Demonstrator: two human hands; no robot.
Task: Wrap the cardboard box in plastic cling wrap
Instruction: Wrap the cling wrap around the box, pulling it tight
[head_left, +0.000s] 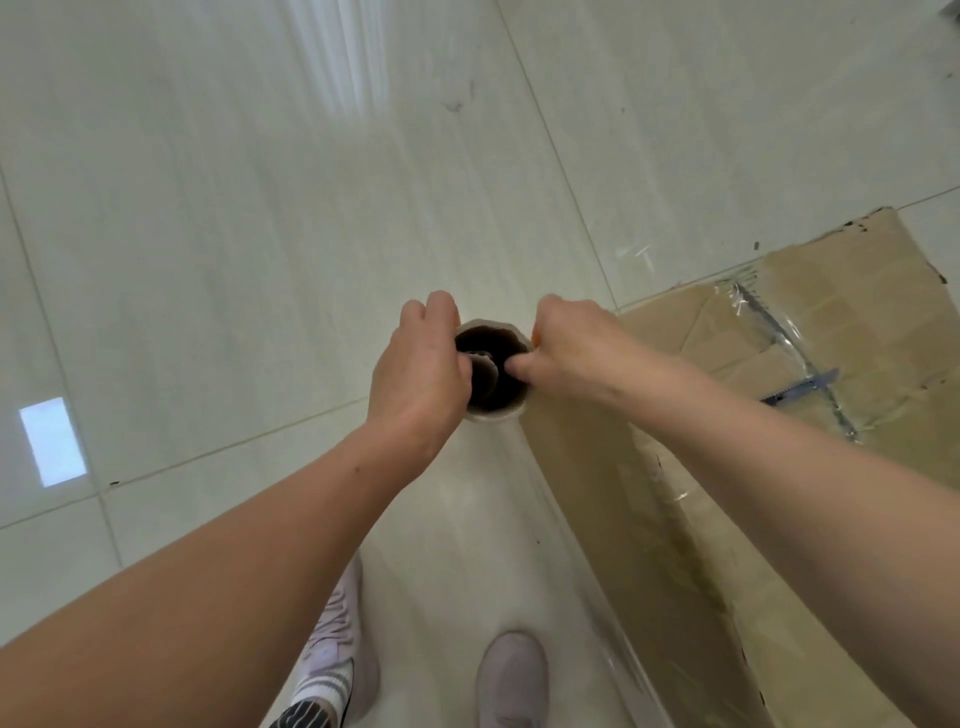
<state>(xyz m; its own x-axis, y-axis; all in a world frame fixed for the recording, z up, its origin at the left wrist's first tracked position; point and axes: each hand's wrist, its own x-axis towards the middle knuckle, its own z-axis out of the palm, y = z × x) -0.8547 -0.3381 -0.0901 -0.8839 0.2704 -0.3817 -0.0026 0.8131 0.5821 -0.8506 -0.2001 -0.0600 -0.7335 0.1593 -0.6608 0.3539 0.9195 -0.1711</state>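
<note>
Cling wrap roll (493, 392) is upright, long axis vertical, its open brown cardboard core facing the camera, just left of the cardboard box (841, 332). Left hand (415, 369) and right hand (569, 348) each clamp the core rim, thumbs inside, fingers curled outside. Clear glossy film (582, 551) lies against the box's creased, taped side. Pale glossy floor tiles (260, 208) extend left of the box.

floor (260, 208) open left, cardboard box (857, 322) right
</note>
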